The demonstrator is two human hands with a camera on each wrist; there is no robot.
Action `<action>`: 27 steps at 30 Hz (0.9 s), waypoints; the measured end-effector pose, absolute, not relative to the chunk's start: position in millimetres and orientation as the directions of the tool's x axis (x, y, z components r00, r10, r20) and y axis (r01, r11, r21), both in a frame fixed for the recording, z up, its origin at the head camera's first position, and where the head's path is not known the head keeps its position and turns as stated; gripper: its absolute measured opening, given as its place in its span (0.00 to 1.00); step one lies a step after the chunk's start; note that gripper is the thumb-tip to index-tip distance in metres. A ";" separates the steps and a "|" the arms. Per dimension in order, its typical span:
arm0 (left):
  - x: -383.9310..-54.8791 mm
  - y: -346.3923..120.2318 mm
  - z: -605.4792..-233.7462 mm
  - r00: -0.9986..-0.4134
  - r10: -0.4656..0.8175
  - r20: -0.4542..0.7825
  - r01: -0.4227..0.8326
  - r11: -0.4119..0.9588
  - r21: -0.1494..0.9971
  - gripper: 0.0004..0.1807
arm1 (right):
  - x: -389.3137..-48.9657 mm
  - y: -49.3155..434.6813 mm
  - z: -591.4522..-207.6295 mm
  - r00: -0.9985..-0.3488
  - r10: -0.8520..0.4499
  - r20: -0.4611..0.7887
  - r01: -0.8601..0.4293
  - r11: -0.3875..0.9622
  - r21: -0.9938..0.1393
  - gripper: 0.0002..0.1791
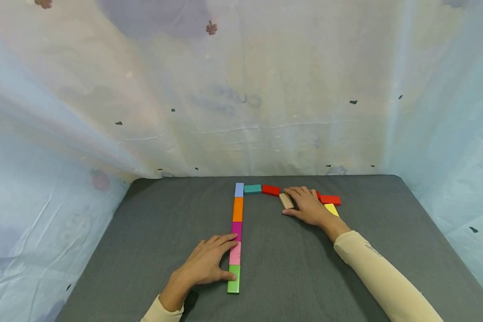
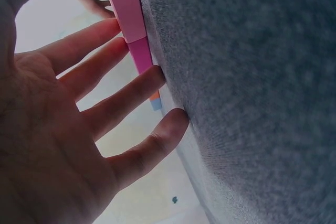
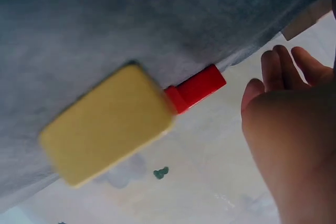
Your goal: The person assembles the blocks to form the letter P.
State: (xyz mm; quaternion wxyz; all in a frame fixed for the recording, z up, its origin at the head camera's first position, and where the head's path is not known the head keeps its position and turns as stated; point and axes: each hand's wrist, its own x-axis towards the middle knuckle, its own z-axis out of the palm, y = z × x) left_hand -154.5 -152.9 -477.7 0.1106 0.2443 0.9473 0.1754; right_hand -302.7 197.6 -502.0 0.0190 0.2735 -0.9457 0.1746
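My left hand (image 1: 208,263) lies beside a straight row of coloured blocks, fingers spread and fairly straight. Its fingertips touch the magenta block (image 1: 236,229) and pink block (image 1: 235,255), while the thumb rests on the green block (image 1: 234,286). Farther up the row come an orange block (image 1: 238,209) and a light blue block (image 1: 239,190). My right hand (image 1: 309,208) pinches a plain wooden block (image 1: 286,201) between thumb and fingers, tilted beside the end of a red block (image 1: 271,190). A teal block (image 1: 252,189) joins that red one to the light blue block.
Right of my right hand lie another red block (image 1: 331,200) and a yellow block (image 1: 332,209), partly hidden by the wrist; the yellow one looms large in the right wrist view. Grey cloth (image 1: 153,232) covers the table, with a patterned curtain (image 1: 265,89) hanging behind it.
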 end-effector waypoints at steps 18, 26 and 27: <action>-158.3 -151.7 -477.5 -0.858 0.502 -0.108 0.428 0.816 0.389 0.48 | -278.4 271.1 -501.6 -0.903 -0.387 0.185 -0.425 0.863 -0.272 0.36; -162.4 -151.1 -481.0 -0.855 0.507 -0.111 0.434 0.816 0.383 0.48 | -295.1 279.1 -504.7 -0.946 -0.268 0.184 -0.312 0.910 -0.274 0.33; -162.2 -151.3 -481.0 -0.856 0.505 -0.113 0.430 0.816 0.386 0.48 | -296.7 278.3 -505.2 -0.948 -0.263 0.178 -0.305 0.911 -0.277 0.33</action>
